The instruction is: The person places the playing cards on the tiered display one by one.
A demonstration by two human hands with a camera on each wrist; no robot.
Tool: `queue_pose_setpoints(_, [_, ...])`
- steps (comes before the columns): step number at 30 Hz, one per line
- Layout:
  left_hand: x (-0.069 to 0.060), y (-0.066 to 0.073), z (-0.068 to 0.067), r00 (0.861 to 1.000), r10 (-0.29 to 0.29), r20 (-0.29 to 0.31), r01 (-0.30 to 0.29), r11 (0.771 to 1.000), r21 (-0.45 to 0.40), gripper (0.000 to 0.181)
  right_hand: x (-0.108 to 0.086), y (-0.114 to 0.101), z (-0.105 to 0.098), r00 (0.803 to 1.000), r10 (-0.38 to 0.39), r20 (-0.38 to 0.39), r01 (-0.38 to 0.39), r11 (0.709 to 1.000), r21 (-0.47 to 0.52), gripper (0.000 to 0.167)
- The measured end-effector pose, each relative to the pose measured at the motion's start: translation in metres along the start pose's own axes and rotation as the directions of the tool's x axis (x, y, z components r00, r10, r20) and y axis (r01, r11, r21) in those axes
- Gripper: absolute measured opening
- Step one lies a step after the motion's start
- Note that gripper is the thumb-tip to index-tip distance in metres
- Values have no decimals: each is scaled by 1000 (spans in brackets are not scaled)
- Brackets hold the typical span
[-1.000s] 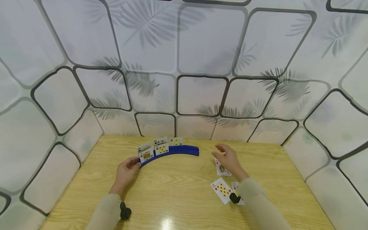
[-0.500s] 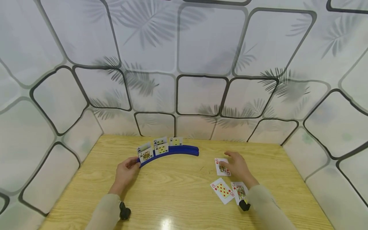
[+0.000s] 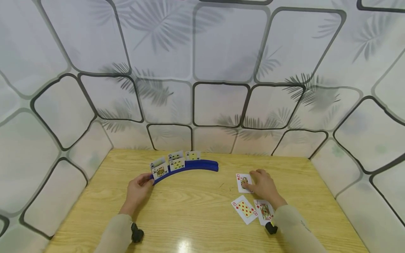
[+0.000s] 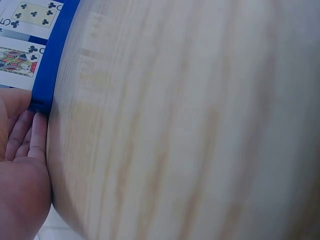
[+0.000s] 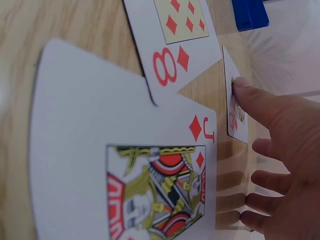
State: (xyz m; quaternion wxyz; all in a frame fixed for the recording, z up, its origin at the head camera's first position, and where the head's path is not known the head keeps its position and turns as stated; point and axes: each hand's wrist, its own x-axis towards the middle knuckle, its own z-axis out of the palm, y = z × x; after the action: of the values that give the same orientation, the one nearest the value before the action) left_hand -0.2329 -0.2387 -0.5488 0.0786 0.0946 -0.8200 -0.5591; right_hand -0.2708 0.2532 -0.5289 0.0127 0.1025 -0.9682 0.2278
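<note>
My left hand [image 3: 138, 191] grips the left end of a curved blue card holder [image 3: 202, 165] between thumb and fingers; the left wrist view shows the thumb over the holder's end [image 4: 46, 95]. Several black-suit playing cards stand in it, among them a jack [image 3: 160, 171], a five of clubs [image 4: 34, 15] and an ace [image 3: 157, 162]. On the right, a queen of diamonds [image 3: 242, 180] lies face up under the thumb of my right hand [image 3: 265, 185]. The other fingers are spread beyond the card's right side, not curled round it.
An eight of diamonds [image 3: 244, 209] and a jack of diamonds [image 3: 264, 211] lie face up nearer me, touching at their edges. Everything rests on a wooden table [image 3: 190, 207]. A patterned cloth wall [image 3: 221, 105] rises behind it and at both sides.
My right hand has moved right and down from above the queen of diamonds, and its thumb now rests on that card. The left hand stays on the holder.
</note>
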Motion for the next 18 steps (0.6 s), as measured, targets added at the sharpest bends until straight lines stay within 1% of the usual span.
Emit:
queue_pose_setpoints(4, [-1, 0, 0, 1000, 7, 4, -7, 1000, -5, 30, 0, 0, 1, 1000, -2, 16, 3, 999, -47, 77])
queue_pose_setpoints(7, [-2, 1, -1, 1000, 14, 3, -14, 1000, -3, 30, 1, -1, 1, 1000, 1, 25, 1, 998, -63, 77])
queue_pose_setpoints(15, [-1, 0, 0, 1000, 18, -2, -18, 1000, 14, 30, 2, -2, 1, 1000, 2, 16, -1, 998, -55, 72])
queue_pose_setpoints(18, [-2, 0, 0, 1000, 17, -3, -16, 1000, 19, 31, 1, -2, 1, 1000, 16, 21, -15, 999, -46, 71])
